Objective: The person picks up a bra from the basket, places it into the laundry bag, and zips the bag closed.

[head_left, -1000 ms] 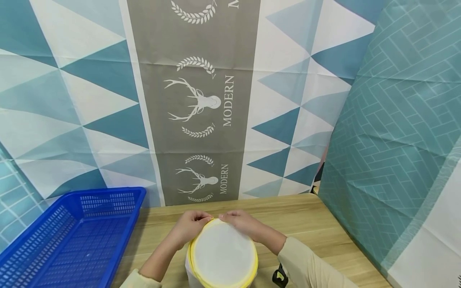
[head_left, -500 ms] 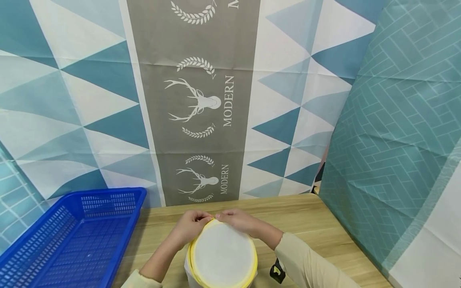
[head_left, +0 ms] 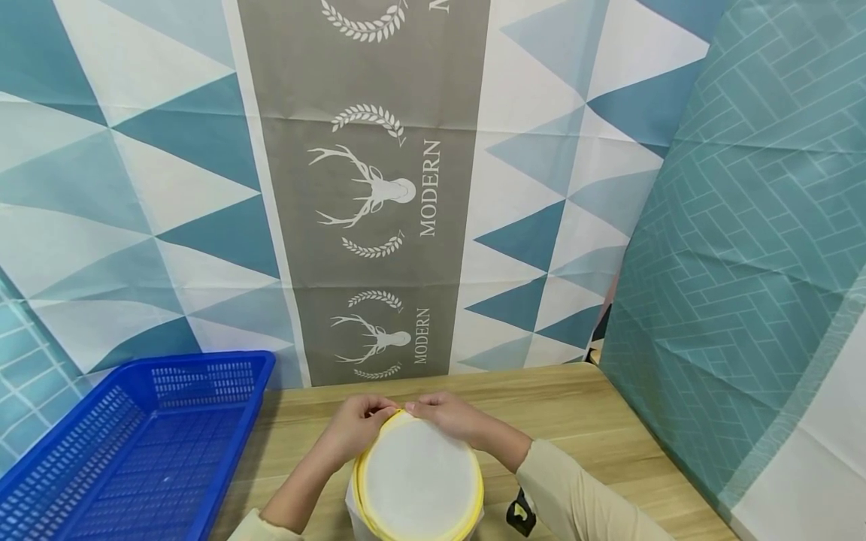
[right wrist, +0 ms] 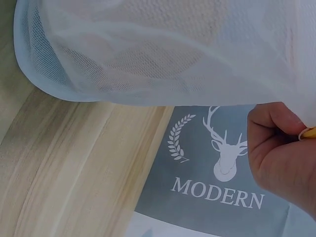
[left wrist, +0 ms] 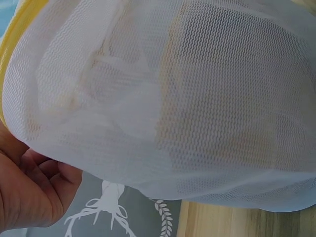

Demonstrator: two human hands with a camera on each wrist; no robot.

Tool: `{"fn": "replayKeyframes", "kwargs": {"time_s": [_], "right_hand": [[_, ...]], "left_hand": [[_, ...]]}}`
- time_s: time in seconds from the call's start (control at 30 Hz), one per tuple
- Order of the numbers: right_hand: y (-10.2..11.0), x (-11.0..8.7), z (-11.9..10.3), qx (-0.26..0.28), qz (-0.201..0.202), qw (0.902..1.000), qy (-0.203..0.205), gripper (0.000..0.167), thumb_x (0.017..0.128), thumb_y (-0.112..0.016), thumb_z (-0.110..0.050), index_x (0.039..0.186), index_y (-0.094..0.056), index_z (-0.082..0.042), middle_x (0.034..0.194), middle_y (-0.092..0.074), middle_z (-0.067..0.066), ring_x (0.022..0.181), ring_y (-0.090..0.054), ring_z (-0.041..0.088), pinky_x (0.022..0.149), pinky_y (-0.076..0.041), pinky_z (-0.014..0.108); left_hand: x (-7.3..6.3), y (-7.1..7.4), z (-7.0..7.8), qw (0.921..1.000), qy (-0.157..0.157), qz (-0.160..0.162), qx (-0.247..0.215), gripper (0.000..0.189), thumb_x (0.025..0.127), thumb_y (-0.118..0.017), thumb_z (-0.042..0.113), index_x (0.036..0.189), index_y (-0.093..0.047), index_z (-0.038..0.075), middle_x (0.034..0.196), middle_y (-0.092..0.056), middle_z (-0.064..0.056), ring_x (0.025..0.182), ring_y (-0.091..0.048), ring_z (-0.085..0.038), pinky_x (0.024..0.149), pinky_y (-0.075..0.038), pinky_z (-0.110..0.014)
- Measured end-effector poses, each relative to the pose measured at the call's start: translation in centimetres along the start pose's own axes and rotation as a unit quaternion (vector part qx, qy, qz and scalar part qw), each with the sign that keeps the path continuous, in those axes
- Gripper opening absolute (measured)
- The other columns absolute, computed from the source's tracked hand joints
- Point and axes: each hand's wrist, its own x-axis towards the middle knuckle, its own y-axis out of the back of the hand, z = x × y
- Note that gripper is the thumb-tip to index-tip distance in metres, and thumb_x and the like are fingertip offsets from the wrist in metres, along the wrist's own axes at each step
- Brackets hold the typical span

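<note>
A round white mesh laundry bag [head_left: 422, 477] with yellow zipper trim stands upright on the wooden table. Through its mesh side [left wrist: 217, 98], brownish and bluish shapes show faintly inside. My left hand [head_left: 358, 427] pinches the trim at the far side of the top; in the left wrist view the mesh partly hides its fingertips. Close beside it, my right hand [head_left: 449, 417] pinches the same yellow edge between thumb and fingers. The right wrist view shows that hand [right wrist: 281, 148] on a yellow end with a small ring, mostly cut off by the frame.
A blue plastic basket [head_left: 253, 421] stands to the left. The wooden table [head_left: 575, 421] reaches back to a patterned cloth wall [head_left: 379, 263], and a teal cloth [head_left: 731, 300] hangs on the right. Below the right sleeve is a black item [head_left: 520, 515] with a yellow-green mark.
My right hand and forearm have shifted slightly left, toward my left hand, along the bag's far edge. The left hand has stayed in place, and the bag has barely moved.
</note>
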Motion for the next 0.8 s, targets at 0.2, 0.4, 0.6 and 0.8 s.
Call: {"fn": "replayKeyframes", "kwargs": {"time_s": [0.2, 0.4, 0.6, 0.8], "right_hand": [[-0.16, -0.16, 0.05, 0.008, 0.000, 0.9999, -0.006, 0.035, 0.097, -0.048, -0.030, 0.100, -0.064, 0.001, 0.073, -0.059, -0.001, 0.057, -0.058, 0.007, 0.051, -0.049, 0.022], [-0.16, -0.18, 0.13, 0.015, 0.002, 0.9999, -0.007, 0.036, 0.097, -0.048, -0.031, 0.102, -0.065, 0.001, 0.074, -0.060, 0.000, 0.057, -0.058, 0.007, 0.052, -0.050, 0.023], [-0.19, -0.20, 0.14, 0.015, 0.009, 0.9998, -0.012, 0.037, 0.097, -0.047, -0.032, 0.099, -0.065, 0.001, 0.071, -0.060, -0.001, 0.056, -0.058, 0.008, 0.051, -0.050, 0.023], [-0.12, -0.16, 0.40, 0.016, 0.012, 0.9997, -0.017, 0.038, 0.097, -0.048, -0.034, 0.098, -0.064, 0.000, 0.069, -0.060, -0.001, 0.055, -0.058, 0.008, 0.050, -0.049, 0.023]], "left_hand": [[-0.22, 0.04, -0.20, 1.0000, -0.001, 0.003, 0.001, 0.012, 0.090, -0.059, 0.010, 0.086, -0.070, 0.006, 0.074, -0.062, -0.002, 0.067, -0.052, -0.013, 0.057, -0.045, -0.024], [-0.32, 0.10, -0.02, 1.0000, 0.002, 0.008, 0.006, 0.013, 0.091, -0.058, 0.009, 0.087, -0.070, 0.006, 0.075, -0.063, -0.002, 0.067, -0.053, -0.013, 0.057, -0.045, -0.024], [-0.50, 0.22, -0.01, 0.9998, 0.011, 0.014, 0.008, 0.013, 0.091, -0.058, 0.009, 0.087, -0.070, 0.007, 0.077, -0.064, -0.002, 0.067, -0.053, -0.013, 0.057, -0.045, -0.024], [-0.59, 0.21, -0.31, 0.9997, 0.014, 0.016, 0.011, 0.012, 0.090, -0.059, 0.010, 0.089, -0.070, 0.006, 0.078, -0.064, -0.002, 0.068, -0.053, -0.013, 0.057, -0.046, -0.024]]}}
